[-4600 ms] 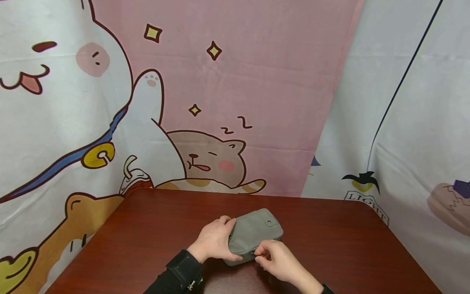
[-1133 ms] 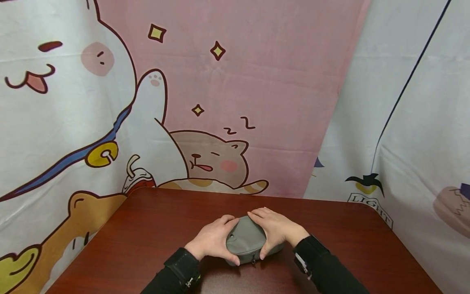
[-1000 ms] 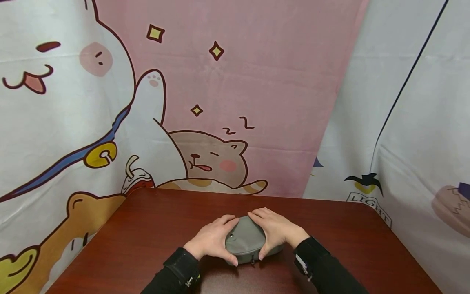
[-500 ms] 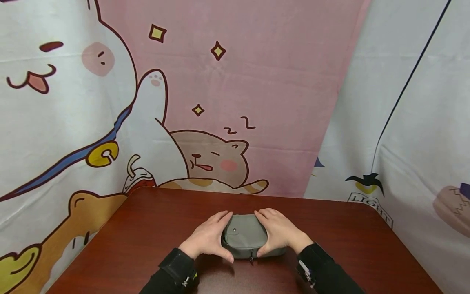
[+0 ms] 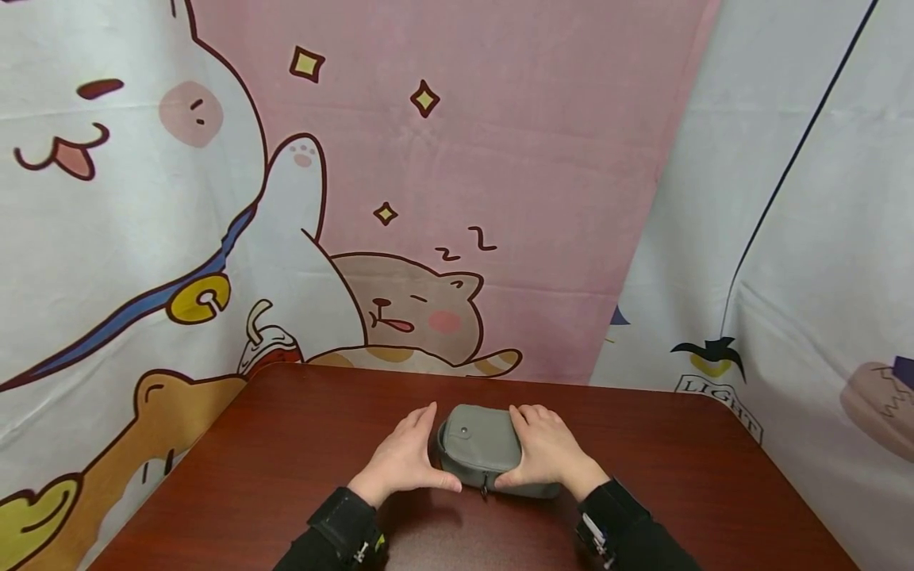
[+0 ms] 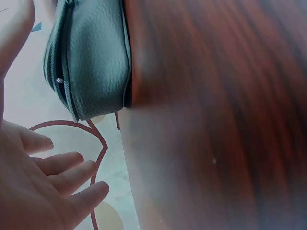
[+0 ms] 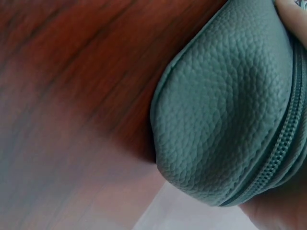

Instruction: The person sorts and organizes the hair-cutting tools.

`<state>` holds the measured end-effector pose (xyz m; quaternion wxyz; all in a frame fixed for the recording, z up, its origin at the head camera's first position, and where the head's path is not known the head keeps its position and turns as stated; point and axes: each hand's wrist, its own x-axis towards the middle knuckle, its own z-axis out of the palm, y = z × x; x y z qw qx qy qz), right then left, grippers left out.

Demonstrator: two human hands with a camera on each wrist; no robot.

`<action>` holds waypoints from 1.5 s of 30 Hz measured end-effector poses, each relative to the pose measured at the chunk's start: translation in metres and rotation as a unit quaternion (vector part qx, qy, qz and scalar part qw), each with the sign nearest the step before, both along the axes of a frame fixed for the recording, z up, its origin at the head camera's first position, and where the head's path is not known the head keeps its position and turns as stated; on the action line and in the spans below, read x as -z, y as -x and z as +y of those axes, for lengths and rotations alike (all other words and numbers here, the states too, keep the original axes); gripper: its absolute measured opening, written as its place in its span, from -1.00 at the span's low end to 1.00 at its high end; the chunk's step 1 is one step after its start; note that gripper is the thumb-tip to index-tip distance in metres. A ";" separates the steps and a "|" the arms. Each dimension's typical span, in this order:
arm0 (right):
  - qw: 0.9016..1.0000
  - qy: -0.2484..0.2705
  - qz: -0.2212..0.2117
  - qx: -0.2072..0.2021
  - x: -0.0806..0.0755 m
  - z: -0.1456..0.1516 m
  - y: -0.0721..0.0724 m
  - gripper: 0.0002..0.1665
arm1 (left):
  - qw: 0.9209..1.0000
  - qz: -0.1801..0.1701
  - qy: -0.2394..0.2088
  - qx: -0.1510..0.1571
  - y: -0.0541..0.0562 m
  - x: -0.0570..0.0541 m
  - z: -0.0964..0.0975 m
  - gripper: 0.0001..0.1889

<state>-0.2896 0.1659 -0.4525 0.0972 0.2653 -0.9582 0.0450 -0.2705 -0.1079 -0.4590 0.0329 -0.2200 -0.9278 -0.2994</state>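
Observation:
A grey-green zip pouch [image 5: 480, 438] of grained leather lies on the brown table, a snap button on its top at the left. Its zipper pull [image 5: 485, 492] hangs at the front edge. My right hand [image 5: 548, 448] grips the right part, thumb at the front and fingers over the far side; in the right wrist view the pouch [image 7: 216, 105] fills much of the frame, its zipper closed along the visible stretch. My left hand [image 5: 405, 456] is spread just left of it. In the left wrist view, the fingers [image 6: 67, 167] are apart from the pouch [image 6: 96, 57], whose zipper shows a dark gap.
The reddish-brown table [image 5: 286, 444] stretches around the pouch on all sides. Behind it hangs a cloth backdrop [image 5: 535, 198] printed with cartoon animals, close to the table's far edge.
My right hand has left the zipper pull for the pouch's right side. The pouch has turned, its snap now at the left. Lately my left hand has come off it to the left.

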 end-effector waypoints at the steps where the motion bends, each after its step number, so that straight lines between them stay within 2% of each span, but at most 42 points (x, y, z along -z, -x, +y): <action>1: 1.000 0.000 0.001 0.006 0.000 0.000 -0.001 0.47 | 1.000 -0.002 -0.007 -0.002 0.000 0.000 0.001 0.37; 10: 0.999 -0.003 0.014 0.037 0.004 -0.001 0.000 0.48 | 0.995 -0.054 -0.080 -0.002 -0.006 0.002 0.008 0.28; 19: 0.998 -0.024 0.020 0.062 0.005 -0.003 0.000 0.49 | 0.992 -0.073 -0.106 -0.008 -0.011 0.005 0.016 0.23; 27: 0.996 -0.031 0.008 0.089 0.001 -0.006 -0.003 0.48 | 0.985 -0.088 -0.147 -0.011 -0.019 0.003 0.025 -0.15; 31: 0.995 -0.030 0.006 0.096 0.000 -0.008 -0.004 0.48 | 0.979 -0.098 -0.178 -0.026 -0.025 0.005 0.031 -0.33; 38: 0.994 -0.036 0.004 0.100 0.000 -0.009 -0.004 0.47 | 0.973 -0.112 -0.189 -0.071 -0.032 0.008 0.042 -0.44; 41: 0.994 -0.037 0.003 0.100 0.000 -0.009 -0.004 0.46 | 0.969 -0.124 -0.200 -0.073 -0.034 0.008 0.045 -0.50; 45: 0.994 -0.037 0.003 0.101 0.000 -0.009 -0.004 0.45 | 0.962 -0.146 -0.224 -0.061 -0.035 0.010 0.049 -0.58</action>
